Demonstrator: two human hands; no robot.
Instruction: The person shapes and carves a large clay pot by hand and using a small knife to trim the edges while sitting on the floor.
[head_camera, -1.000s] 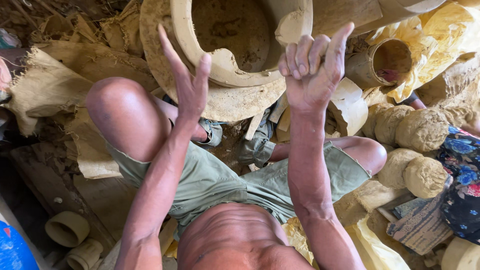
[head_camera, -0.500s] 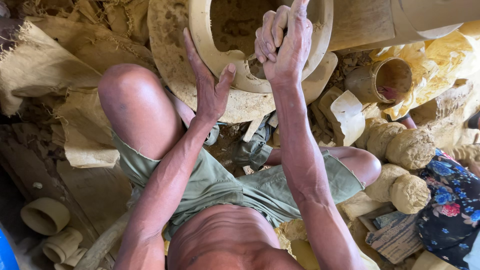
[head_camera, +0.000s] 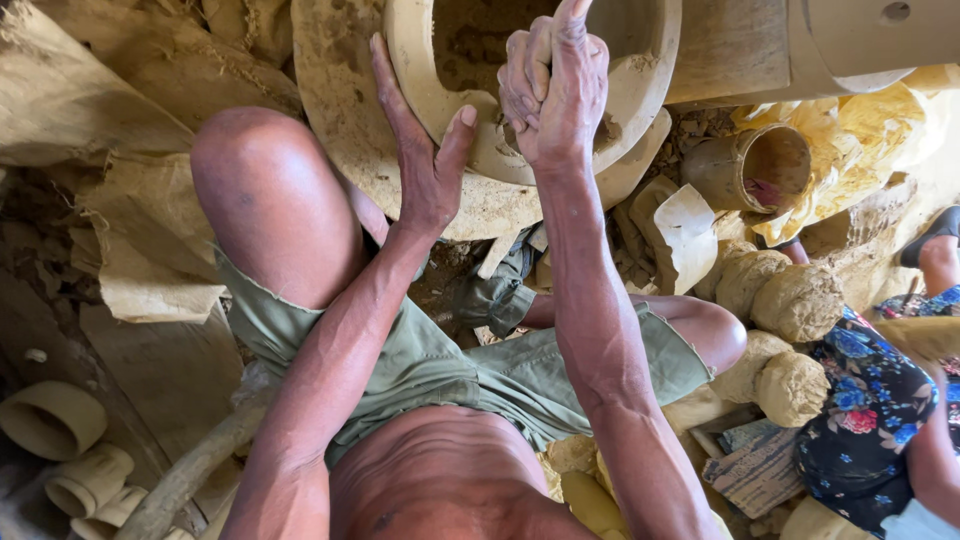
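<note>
A wide pale clay pot (head_camera: 640, 90) stands on a clay-smeared round wheel (head_camera: 340, 120) in front of my knees. My left hand (head_camera: 425, 150) lies flat against the pot's outer wall, fingers straight and together. My right hand (head_camera: 555, 85) is curled over the near rim, with fingers bent and one finger pointing up. Whether it holds a bit of clay is hidden. Both forearms are streaked with clay.
Rolled clay lumps (head_camera: 790, 300) lie at the right beside a small brown pot (head_camera: 760, 165) and yellow plastic sheeting (head_camera: 860, 140). Another person in a flowered blue garment (head_camera: 870, 410) sits at the right edge. Small pale clay cylinders (head_camera: 55, 420) rest at lower left. Sacking (head_camera: 90, 110) covers the left ground.
Both hands have moved forward from raised in the air down to the pot. The left palm now presses its wall and the right hand hooks over its rim.
</note>
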